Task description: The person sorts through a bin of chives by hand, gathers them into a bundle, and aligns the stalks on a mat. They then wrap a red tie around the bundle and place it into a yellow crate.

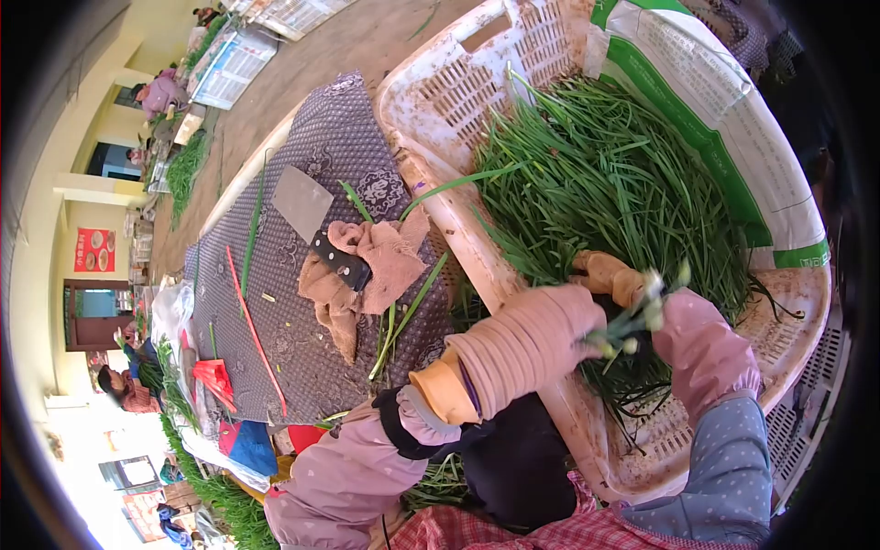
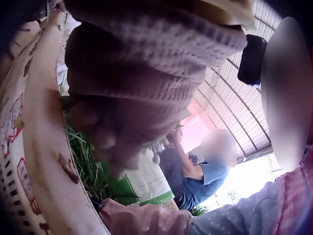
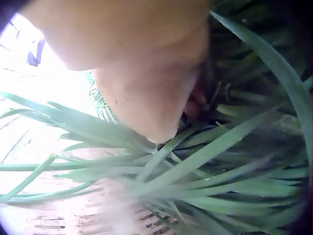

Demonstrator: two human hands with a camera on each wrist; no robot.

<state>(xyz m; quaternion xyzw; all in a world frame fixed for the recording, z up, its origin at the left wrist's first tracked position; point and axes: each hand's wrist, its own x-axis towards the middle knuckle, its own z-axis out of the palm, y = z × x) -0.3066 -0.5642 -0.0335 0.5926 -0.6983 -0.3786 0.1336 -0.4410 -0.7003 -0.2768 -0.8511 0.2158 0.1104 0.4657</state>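
My left hand (image 1: 541,335), mostly covered by beige ribbed bands in the head view, holds a small bunch of green stems with pale ends (image 1: 653,312); its fingers are largely hidden. The left wrist view shows the ribbed covering (image 2: 142,83) and blurred pale shapes below it. To its right, my tan-gloved right hand (image 1: 610,275) reaches into green leaves (image 1: 587,174) heaped in a crate (image 1: 440,188). Seen from the right wrist, bent fingers of the right hand (image 3: 151,93) close on long leaves (image 3: 210,156); the fingertips are partly hidden.
Left of the crate, a patterned cloth (image 1: 238,312) bears a flat metal blade (image 1: 302,199) with a dark handle, a brown rag (image 1: 394,266) and a red strip (image 1: 257,335). A white-green sack (image 1: 706,101) lines the crate's far side. Another person (image 2: 198,178) sits beyond it.
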